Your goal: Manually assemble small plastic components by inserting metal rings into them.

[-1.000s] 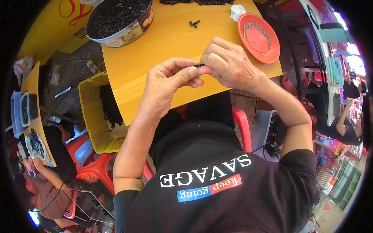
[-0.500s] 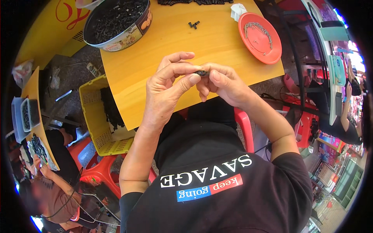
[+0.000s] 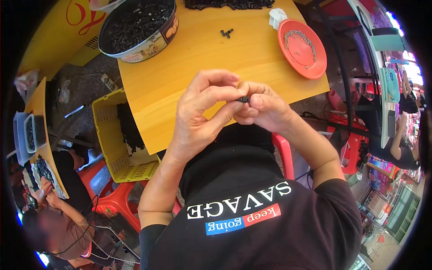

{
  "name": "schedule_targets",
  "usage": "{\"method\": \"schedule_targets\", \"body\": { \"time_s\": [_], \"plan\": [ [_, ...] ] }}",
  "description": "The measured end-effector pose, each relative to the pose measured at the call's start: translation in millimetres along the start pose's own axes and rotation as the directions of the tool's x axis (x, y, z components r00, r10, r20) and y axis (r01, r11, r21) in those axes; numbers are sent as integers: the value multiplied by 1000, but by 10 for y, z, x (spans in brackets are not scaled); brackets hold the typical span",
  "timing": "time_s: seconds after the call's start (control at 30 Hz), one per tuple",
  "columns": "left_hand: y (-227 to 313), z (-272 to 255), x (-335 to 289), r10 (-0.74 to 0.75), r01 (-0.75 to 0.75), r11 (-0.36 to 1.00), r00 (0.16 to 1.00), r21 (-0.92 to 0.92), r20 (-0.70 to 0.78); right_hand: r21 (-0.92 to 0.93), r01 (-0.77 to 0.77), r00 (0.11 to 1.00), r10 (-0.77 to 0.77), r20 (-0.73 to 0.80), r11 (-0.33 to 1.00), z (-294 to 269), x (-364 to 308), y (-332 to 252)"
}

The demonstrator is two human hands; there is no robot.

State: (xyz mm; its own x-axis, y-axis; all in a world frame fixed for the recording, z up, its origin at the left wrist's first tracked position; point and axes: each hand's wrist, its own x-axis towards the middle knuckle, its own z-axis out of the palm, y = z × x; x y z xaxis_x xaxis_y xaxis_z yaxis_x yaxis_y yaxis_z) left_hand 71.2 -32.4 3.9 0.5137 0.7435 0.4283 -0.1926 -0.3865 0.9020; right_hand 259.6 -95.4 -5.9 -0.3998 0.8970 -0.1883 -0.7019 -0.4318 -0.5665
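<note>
A small black plastic part (image 3: 244, 99) is pinched between both hands in front of my body, over the near edge of the table. My left hand (image 3: 202, 105) grips its left end with thumb and index finger. My right hand (image 3: 265, 105) has thumb and fingers closed on its other end. Fingertips cover most of the part, so its full shape is hidden. Farther up the table lie a few loose black parts (image 3: 227, 33). To the right is a red plate (image 3: 292, 56) with small metal pins (image 3: 307, 41) strewn in an arc.
A round tin (image 3: 144, 56) full of black parts stands at the table's far left. More black parts (image 3: 229, 3) line the far edge, and crumpled white paper (image 3: 277, 17) touches the plate. A yellow crate (image 3: 105, 135) sits left, below the table (image 3: 202, 49). Another person (image 3: 74, 225) works at left.
Both hands have moved slightly toward me and to the right with the black part. My right fingers have curled in closer around it.
</note>
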Motion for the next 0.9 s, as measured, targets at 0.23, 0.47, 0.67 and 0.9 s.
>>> {"method": "schedule_targets", "body": {
  "time_s": [0.23,0.47,0.67,0.9],
  "plan": [
    [86,10,-20,85,-87,995,996,-47,-39,37,84,996,-84,21,996,206,40,63],
    [50,-39,-60,97,-99,994,994,-35,-56,31,43,999,-44,4,999,214,131,92],
    [-26,-109,-63,74,-74,997,994,2,-82,20,-23,999,23,-32,1000,187,231,88],
    [14,-119,-19,0,0,1000,988,5,-154,-25,-42,999,43,32,999,108,280,29]
  ]
}}
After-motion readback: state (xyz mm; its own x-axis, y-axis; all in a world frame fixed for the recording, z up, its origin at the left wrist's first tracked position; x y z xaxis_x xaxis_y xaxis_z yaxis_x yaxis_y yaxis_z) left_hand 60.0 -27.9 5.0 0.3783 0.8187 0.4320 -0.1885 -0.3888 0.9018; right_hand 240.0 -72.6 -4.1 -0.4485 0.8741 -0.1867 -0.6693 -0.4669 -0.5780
